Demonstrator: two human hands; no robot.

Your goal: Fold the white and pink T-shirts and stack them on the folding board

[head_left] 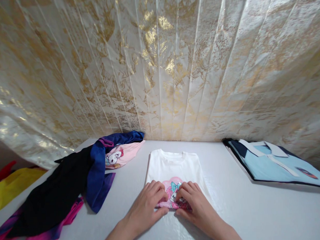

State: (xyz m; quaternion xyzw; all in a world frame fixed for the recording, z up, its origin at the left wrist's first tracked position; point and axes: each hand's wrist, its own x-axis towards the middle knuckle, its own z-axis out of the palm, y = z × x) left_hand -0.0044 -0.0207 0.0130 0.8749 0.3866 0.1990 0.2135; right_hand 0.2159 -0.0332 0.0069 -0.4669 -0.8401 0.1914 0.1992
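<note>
A white T-shirt (174,163) lies folded on the table in front of me, its neckline away from me. A pink print with a turquoise bow (176,185) shows on its front, partly hidden by my fingers. My left hand (149,201) grips the near edge at the left, fingers curled on top and thumb at the fold. At the right of that edge, my right hand (193,204) holds the shirt in the same way. The undersides of both hands are hidden.
To the left lies a heap with a black garment (57,186), a blue one (96,181) and a pink printed one (129,152). Beyond it is yellow cloth (17,182). Folded shirts, a light-blue collared one (271,165) on top, lie right. A gold-patterned curtain (169,81) hangs behind the table (242,215).
</note>
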